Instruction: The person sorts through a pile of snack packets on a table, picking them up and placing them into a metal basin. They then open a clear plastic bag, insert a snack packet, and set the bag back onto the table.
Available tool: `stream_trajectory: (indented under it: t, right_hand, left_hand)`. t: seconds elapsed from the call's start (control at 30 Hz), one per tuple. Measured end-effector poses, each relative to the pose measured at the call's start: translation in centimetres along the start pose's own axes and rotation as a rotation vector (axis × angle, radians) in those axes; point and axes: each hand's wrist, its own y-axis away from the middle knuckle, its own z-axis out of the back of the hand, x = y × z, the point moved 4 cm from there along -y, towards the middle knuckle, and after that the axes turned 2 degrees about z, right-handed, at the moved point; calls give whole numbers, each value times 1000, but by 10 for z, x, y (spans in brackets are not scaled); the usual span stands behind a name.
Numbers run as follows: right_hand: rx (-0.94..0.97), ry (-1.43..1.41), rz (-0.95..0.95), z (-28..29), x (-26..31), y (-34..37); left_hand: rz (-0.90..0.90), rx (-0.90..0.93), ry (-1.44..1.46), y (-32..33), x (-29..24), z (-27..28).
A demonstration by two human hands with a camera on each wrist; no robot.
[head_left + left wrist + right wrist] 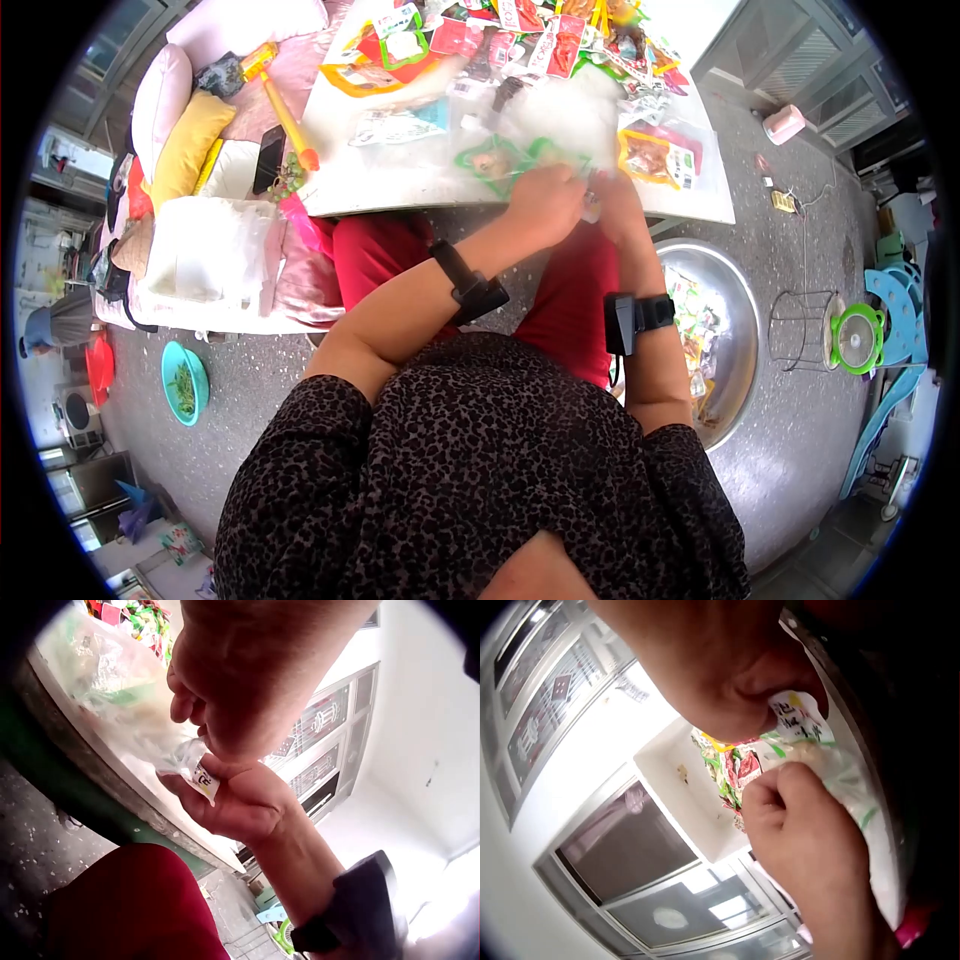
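While both hands are working close together at the near edge of a white table (370,192), a clear plastic bag with green print (490,163) is lying just beyond them, reaching towards the far left. Its long axis is running obliquely, from the hands at the near right to the far left, and its body is resting on the tabletop. A white printed corner (801,718) is showing in the right hand and pointing towards the near side; whether it is joined to the bag is not clear.

The left hand (547,206) is gripping the bag's near end with curled fingers. The right hand (618,208) is pinching the white corner between thumb and fingers, just to the right of the left hand.

A packet with an orange border (655,158) is lying to the right of the bag, and a blue-and-white packet (405,122) is lying to its left. Mixed food packets (540,35) are covering the far part of the table. A metal basin (740,330) holding more packets is standing on the floor at right.
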Motion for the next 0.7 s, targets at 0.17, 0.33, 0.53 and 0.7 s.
stream_trajectory:
  t: [0.17,0.33,0.53,0.7]
  right_hand:
    - [164,185,-106,7,2,10]
    - [22,-10,10,-6,4,6]
    - [84,116,11,-23,-5,0]
    - [138,263,-190,-17,-3,-4]
  left_hand:
    - [9,-3,-27,2,2,3]
    - [-14,-11,55,8,-2,-6]
    - [-30,0,45,8,-2,-4]
    - [-45,-38,65,13,-3,-1]
